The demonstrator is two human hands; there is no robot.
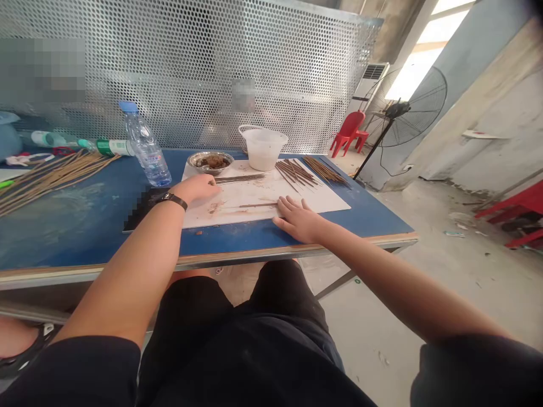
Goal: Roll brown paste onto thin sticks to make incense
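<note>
Brown stick [258,205]: on the white board [335,202], lying left to right | right hand [297,219] nearer, flat, fingers spread, at its right end, gripping nothing | left hand [201,190] curled by thin sticks [244,178]; I can't tell its hold

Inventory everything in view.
Table: one, blue, centre
Board: one, white, on table
Bowl: one, silver, board's back left
Bucket: one, translucent white, right of bowl
Thin stick bundles: three, brown, on or beside board
Single stick: one, brown, board's front
Long sticks: uncounted, tan, table's left
Upright bottle: one, clear, blue-capped, left of board
Lying bottle: at least one, green-labelled, back left
Perforated screen: one, silver, behind table
Fan: one, dark, right
Seats: several, red, right
Air conditioner: one, white, behind fan
Wristband: one, dark, left wrist
Left hand: one, bare, at leftmost thin bundle
Right hand: one, bare, flat over single stick's end
</note>
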